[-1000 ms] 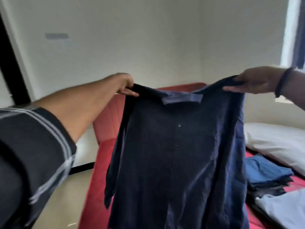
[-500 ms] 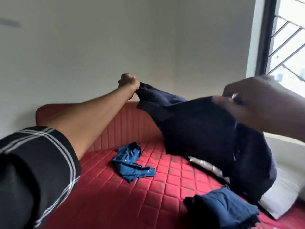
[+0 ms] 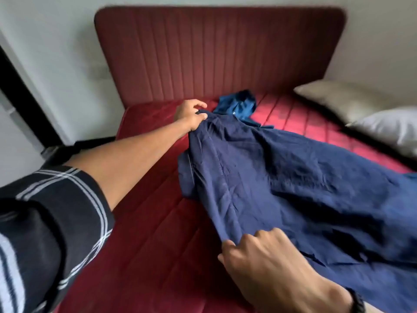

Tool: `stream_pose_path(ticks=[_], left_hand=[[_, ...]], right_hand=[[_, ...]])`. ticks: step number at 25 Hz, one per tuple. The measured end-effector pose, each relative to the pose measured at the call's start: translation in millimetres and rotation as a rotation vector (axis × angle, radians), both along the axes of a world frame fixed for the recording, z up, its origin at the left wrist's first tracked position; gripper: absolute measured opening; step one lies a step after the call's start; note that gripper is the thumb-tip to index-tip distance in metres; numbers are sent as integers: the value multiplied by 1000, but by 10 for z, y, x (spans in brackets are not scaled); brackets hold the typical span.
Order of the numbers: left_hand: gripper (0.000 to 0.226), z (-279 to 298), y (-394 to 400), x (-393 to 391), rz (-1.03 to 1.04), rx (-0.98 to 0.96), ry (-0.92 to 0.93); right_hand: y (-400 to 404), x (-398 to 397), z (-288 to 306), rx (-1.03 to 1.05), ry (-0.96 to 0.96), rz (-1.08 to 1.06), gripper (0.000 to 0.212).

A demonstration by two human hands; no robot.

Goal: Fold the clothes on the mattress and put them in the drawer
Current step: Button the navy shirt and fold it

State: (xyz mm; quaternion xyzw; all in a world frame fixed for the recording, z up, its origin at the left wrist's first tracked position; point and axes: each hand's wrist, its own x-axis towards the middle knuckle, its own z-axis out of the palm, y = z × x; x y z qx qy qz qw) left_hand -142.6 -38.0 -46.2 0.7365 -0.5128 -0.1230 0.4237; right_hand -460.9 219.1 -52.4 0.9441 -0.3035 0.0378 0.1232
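Nearest, right hand [image 3: 270, 265] gripping the near edge of the shirt [image 3: 282, 177], fingers curled into the cloth. Spread across the red mattress [image 3: 146, 233], navy, creased, running off toward the right. Farther out, left hand [image 3: 191, 116] pinching the shirt's far corner, arm stretched forward. Just beyond, blue garment [image 3: 239, 105] crumpled near the headboard [image 3: 214, 53]. Off right, two pillows [image 3: 372, 116].
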Motion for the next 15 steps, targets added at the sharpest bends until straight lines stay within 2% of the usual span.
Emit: stream_pose_path(ticks=[3,6,11,15], left_hand=[[32,-773,428,480,42,121,-22],[30,-1288,911,999,101,209,-22],[28,-1757,1792,1669,143,267,-162],[27,-1982,2282,2033,137,224,-282]], right_hand=[[189,619,-632,209,2,45,41],[537,1138,-985,359,-34,112,36],[1094,1726,-1297,588,19,165,42],[1441,2081,-1430,806,29,240,31]])
